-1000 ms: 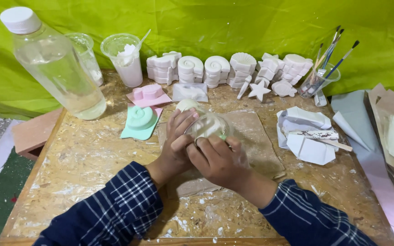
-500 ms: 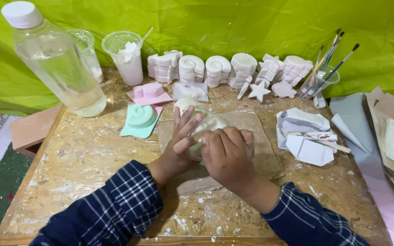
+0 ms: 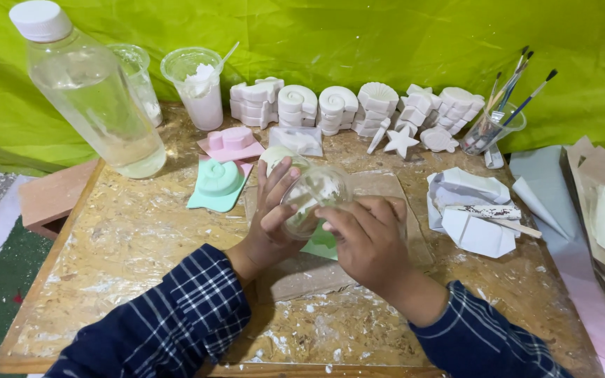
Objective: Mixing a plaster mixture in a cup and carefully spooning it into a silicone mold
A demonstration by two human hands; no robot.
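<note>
Bright, even light, soft shadows under both forearms. Glare glints off the clear cup (image 3: 314,198) in the grip. Sharp there; wide-angle stretch far out at the edges.

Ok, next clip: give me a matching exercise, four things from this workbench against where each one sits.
Things:
1. clear plastic bottle with white cap
2. mint-green shell-shaped mould
3. clear cup of paintbrushes
4. small clear plastic cup

Places:
A. back right of the board, beside the white plaster casts
B. between the left hand and right hand
C. back left corner of the board
D. flat on the board, just left of the hands

Pairs: 1-C, 2-D, 3-A, 4-B
</note>
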